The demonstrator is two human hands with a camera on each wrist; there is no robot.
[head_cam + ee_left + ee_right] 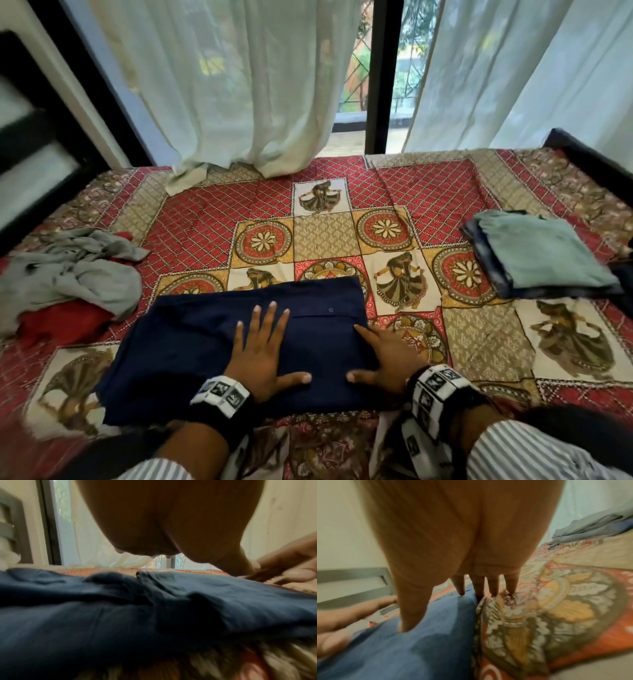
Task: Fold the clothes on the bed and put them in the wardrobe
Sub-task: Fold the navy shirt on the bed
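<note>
The folded garment lay on the bed right before me. My left hand rested on it, my right hand at its right edge. Left of it sat a crumpled clothes heap; to its right and farther back, a folded stack. Curtains hung behind it.

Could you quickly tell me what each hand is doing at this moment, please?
Left hand: open, fingers spread flat, pressing on the folded navy blue cloth garment.
Right hand: open, resting at the garment's right edge, holding nothing.
</note>
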